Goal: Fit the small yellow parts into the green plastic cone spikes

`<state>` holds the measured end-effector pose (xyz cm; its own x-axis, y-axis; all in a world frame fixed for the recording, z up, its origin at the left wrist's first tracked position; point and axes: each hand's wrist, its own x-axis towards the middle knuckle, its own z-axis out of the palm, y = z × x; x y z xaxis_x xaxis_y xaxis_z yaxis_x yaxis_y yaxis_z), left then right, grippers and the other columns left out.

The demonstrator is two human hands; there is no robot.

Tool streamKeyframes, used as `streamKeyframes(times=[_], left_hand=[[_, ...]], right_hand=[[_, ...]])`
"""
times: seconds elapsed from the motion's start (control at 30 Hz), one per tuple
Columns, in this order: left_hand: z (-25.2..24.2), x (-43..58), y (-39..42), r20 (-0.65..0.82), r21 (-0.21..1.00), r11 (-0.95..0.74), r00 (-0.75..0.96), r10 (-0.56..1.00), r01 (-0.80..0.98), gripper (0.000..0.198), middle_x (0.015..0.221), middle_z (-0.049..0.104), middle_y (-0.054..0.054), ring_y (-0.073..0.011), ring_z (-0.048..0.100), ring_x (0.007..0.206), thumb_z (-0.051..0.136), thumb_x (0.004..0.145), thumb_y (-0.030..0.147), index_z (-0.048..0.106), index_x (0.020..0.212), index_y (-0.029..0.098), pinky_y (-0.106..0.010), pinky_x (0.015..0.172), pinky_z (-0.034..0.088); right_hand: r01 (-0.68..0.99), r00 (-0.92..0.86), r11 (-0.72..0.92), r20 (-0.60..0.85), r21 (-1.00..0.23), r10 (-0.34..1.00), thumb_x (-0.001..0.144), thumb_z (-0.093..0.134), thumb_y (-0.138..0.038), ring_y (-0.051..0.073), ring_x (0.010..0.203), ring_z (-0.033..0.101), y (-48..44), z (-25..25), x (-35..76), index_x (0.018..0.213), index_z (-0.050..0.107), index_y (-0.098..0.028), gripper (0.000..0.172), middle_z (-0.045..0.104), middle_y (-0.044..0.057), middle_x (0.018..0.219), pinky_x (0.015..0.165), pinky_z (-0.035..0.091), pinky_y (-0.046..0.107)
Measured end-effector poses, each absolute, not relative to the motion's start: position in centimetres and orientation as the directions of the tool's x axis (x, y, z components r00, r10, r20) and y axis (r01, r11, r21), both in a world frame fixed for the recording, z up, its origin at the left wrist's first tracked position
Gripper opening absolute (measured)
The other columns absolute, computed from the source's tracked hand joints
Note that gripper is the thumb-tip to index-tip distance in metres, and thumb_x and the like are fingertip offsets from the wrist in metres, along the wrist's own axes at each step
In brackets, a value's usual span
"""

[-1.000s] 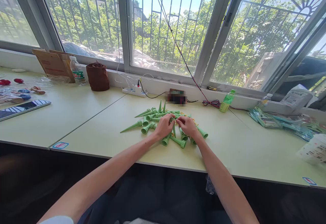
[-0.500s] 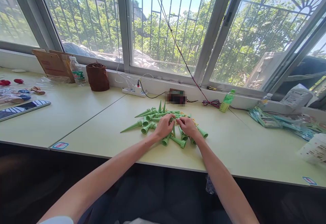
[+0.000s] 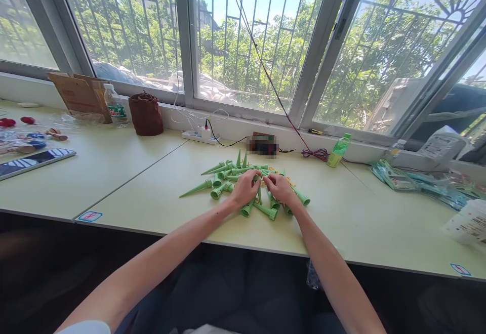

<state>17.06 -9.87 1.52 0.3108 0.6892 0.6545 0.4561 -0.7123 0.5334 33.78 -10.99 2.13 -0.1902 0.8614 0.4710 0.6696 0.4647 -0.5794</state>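
Observation:
A pile of green cone-shaped spikes (image 3: 228, 178) lies on the pale table (image 3: 144, 182) in front of me. Both hands rest on top of the pile, fingertips meeting at its middle. My left hand (image 3: 245, 188) is curled, its fingers pinched together over the spikes. My right hand (image 3: 280, 188) is curled too, pinching something small that I cannot make out. Small yellowish bits (image 3: 289, 178) show among the spikes beside my right hand.
Along the window sill stand a brown pouch (image 3: 146, 115), a water bottle (image 3: 114, 104), a cardboard box (image 3: 78, 94), a power strip (image 3: 200, 135) and a green bottle (image 3: 337, 150). Packets (image 3: 417, 181) lie at the right, a flat tablet-like slab (image 3: 36, 161) at the left.
Almost nothing: both hands stay on the pile, the fingertips shifting only slightly.

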Motion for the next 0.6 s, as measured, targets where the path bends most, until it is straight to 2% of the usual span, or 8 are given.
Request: streamKeyframes(times=[0.27,0.47,0.6], left_hand=[[1.48,17.04,-9.88,0.654,0.53,-0.721,0.326,0.683,0.446,0.015,0.091,0.066,-0.006,-0.0153,0.057,0.07,0.052,0.086,0.016,0.061,0.097,0.017,-0.03,0.072,0.048],[1.5,17.04,-9.89,0.659,0.531,-0.715,0.309,0.686,0.454,0.014,0.091,0.065,-0.005,-0.0152,0.057,0.07,0.053,0.085,0.016,0.06,0.096,0.017,-0.03,0.072,0.048],[1.49,17.04,-9.93,0.653,0.531,-0.715,0.319,0.687,0.455,0.013,0.091,0.065,-0.006,-0.0148,0.057,0.068,0.052,0.085,0.016,0.06,0.096,0.016,-0.029,0.071,0.048]], right_hand=[[0.662,-0.193,0.461,0.46,-0.591,0.867,0.095,0.035,-0.05,0.014,0.049,0.046,-10.82,2.02,33.79,0.054,0.048,-0.021,0.052,0.052,0.0,0.049,0.053,0.034,0.028],[0.654,-0.18,0.464,0.473,-0.598,0.863,0.086,0.053,-0.043,0.015,0.056,0.049,-10.8,1.95,33.79,0.068,0.054,-0.02,0.029,0.057,0.0,0.06,0.055,0.036,0.027],[0.677,-0.206,0.485,0.49,-0.554,0.847,0.09,0.046,-0.041,0.014,0.053,0.043,-10.76,1.9,33.8,0.059,0.048,-0.02,0.037,0.051,-0.001,0.055,0.052,0.032,0.027]])
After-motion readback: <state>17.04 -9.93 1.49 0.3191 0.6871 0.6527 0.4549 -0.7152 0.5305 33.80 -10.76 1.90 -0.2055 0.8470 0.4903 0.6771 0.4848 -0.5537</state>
